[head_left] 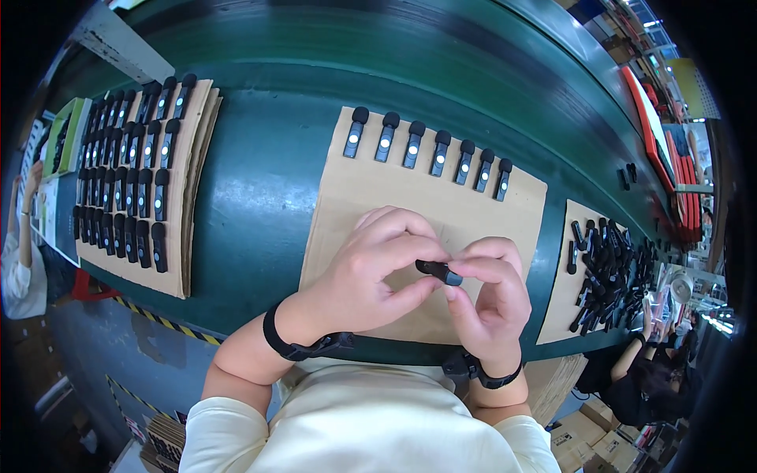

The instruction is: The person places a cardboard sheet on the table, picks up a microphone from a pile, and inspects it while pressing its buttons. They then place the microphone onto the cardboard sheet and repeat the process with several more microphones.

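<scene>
Your left hand [374, 272] and right hand [493, 298] are both pinched on one small, dark plastic device [440, 271] — it sits between your fingertips, above the flat tan cardboard sheet [355, 189]. Seven slim black devices with round foam tops [414, 146] lie along that sheet's far edge, so one row looks done. Left, a layered tan cardboard stack [191, 150] carries several filled rows; right, a jumbled black heap [607, 268] apparently remains — unsorted.
</scene>
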`<state>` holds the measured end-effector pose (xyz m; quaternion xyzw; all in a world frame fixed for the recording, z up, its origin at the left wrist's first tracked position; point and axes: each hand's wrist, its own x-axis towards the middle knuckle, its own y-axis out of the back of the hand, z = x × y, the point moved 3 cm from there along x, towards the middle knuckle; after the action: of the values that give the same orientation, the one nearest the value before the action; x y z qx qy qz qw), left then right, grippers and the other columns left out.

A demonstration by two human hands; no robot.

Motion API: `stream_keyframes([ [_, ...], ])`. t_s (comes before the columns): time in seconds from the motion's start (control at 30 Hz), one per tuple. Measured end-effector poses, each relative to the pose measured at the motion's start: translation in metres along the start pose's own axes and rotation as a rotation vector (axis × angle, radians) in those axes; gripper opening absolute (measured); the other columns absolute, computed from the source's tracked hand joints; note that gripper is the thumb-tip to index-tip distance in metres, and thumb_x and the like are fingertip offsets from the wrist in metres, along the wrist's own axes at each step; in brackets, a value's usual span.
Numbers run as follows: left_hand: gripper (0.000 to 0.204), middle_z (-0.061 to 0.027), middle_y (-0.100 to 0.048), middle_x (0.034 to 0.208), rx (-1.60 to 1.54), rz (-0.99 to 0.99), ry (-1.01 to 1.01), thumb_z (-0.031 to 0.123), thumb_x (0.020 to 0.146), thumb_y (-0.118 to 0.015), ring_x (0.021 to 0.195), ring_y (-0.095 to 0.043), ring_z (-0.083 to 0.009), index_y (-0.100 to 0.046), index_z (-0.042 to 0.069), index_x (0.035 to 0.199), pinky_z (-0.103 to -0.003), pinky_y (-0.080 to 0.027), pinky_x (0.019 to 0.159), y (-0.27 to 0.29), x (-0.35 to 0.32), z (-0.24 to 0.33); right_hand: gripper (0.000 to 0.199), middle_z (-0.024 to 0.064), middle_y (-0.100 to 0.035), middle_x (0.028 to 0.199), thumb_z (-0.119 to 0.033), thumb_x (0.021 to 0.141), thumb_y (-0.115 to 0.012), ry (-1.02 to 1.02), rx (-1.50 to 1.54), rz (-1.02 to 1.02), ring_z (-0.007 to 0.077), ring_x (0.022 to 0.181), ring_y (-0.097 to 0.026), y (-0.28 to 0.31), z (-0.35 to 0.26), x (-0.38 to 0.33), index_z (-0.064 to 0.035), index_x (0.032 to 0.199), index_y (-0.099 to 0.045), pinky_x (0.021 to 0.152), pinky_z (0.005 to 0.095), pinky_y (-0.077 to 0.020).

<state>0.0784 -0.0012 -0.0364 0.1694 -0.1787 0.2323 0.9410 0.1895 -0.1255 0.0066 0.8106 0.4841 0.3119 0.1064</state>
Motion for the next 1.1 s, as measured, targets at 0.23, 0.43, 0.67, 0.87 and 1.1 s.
stream_keyframes([
  [0.23,0.033,-0.0112,-0.058,0.115,0.401,-0.099,0.166,0.014,0.076,-0.075,0.108,-0.054,-0.0313,-0.063,0.006,0.106,-0.042,-0.042,0.094,-0.01,-0.002,-0.008,0.027,0.0152,-0.065,0.103,0.007,0.078,-0.067,-0.123,-0.084,0.021,0.0255,0.092,-0.063,0.027,0.031,-0.003,-0.0003,0.103,-0.059,0.08,0.0324,-0.0495],
  [0.43,0.03,-0.0125,-0.056,0.121,0.546,-0.225,0.212,0.021,0.08,-0.073,0.115,-0.05,-0.032,-0.064,0.006,0.105,-0.043,-0.041,0.097,-0.013,-0.008,-0.016,0.023,0.0133,-0.065,0.108,0.011,0.079,-0.062,-0.158,-0.393,0.061,0.0237,0.098,-0.062,0.075,0.075,0.002,0.001,0.099,-0.058,0.084,0.0324,-0.0495],
  [0.67,0.027,-0.0131,-0.056,0.123,0.537,-0.25,0.244,0.02,0.08,-0.073,0.117,-0.05,-0.0326,-0.066,0.005,0.101,-0.043,-0.041,0.098,-0.012,-0.007,-0.013,0.021,0.0128,-0.061,0.108,0.007,0.075,-0.068,-0.083,-0.702,-0.176,0.0324,0.095,-0.063,0.08,0.103,-0.012,-0.0003,0.092,-0.059,0.08,0.0362,-0.0515],
  [0.87,0.025,-0.0136,-0.056,0.124,0.528,-0.255,0.242,0.019,0.08,-0.073,0.117,-0.05,-0.0333,-0.066,0.004,0.099,-0.043,-0.041,0.098,-0.012,-0.006,-0.013,0.019,0.0125,-0.059,0.108,0.005,0.075,-0.07,-0.133,-0.691,-0.164,0.0332,0.095,-0.062,0.08,0.11,-0.006,-0.0004,0.089,-0.06,0.078,0.0369,-0.0518],
  [1.1,0.026,-0.0155,-0.056,0.124,0.515,-0.269,0.232,0.019,0.077,-0.074,0.117,-0.05,-0.033,-0.065,0.002,0.096,-0.044,-0.042,0.097,-0.013,-0.004,-0.01,0.019,0.0128,-0.058,0.108,0.003,0.076,-0.07,-0.097,-0.722,-0.131,0.0335,0.095,-0.061,0.086,0.126,0.012,-0.0009,0.092,-0.06,0.079,0.0373,-0.0516],
])
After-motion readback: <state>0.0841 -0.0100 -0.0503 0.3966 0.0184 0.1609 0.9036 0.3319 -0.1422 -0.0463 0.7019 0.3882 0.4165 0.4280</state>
